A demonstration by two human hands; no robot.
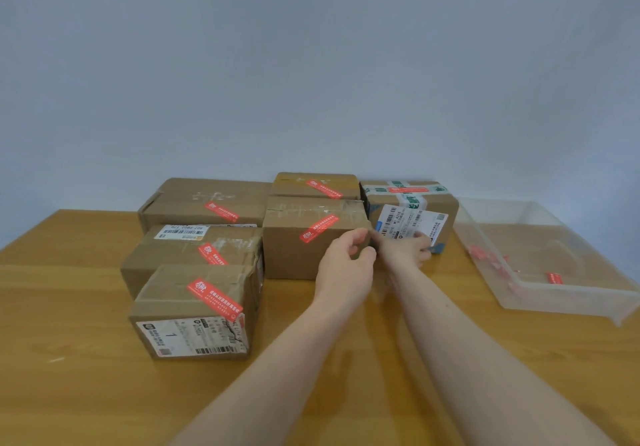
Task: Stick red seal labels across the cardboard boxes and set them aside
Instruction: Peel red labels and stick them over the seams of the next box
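We note the nearest sealed box (194, 314) front-left of the middle box (311, 237). Our left hand (343, 265) curls its fingers on the middle box's right front corner. Our right hand (410, 249) grips the green-taped box (412, 213) just right of it. Red labels (554, 277) lie in the clear bin (588, 303) farther right.

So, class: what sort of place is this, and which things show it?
Probably a parcel-packing desk: sealed cardboard boxes on a wooden table, and a clear tray of red labels.
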